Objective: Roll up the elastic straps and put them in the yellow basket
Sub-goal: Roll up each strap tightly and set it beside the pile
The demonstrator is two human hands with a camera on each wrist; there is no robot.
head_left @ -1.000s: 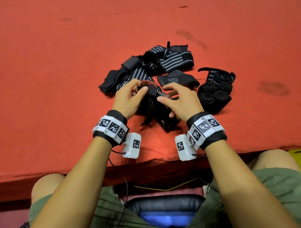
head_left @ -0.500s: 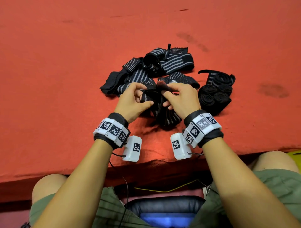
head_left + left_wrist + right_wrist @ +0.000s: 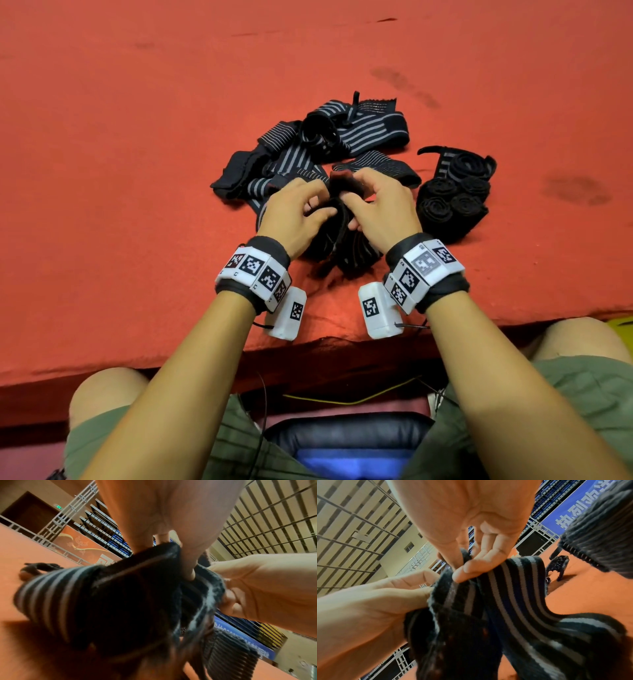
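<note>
Both hands hold one black elastic strap with grey stripes [image 3: 346, 236] just above the red surface, near its front edge. My left hand [image 3: 301, 212] pinches the strap's folded end from the left, and my right hand [image 3: 376, 205] pinches it from the right, thumb against fingers. In the left wrist view the strap [image 3: 106, 601] hangs below the fingers in a loose coil. The right wrist view shows the striped strap [image 3: 513, 601] trailing down onto the surface. A heap of loose straps [image 3: 325, 144] lies behind the hands. Several rolled straps [image 3: 452, 195] sit to the right. A yellow corner [image 3: 621, 323] shows at the far right edge.
The red felt-covered table [image 3: 137, 154] stretches far to the left and back; its front edge [image 3: 171, 356] runs just below the wrists. My knees and a dark seat [image 3: 342, 442] lie beneath it. A yellow cable [image 3: 342, 399] runs under the edge.
My hands have drawn closer together over the strap and turned it, with the strap's end now bunched between the fingertips. The loose tail has gathered under the hands.
</note>
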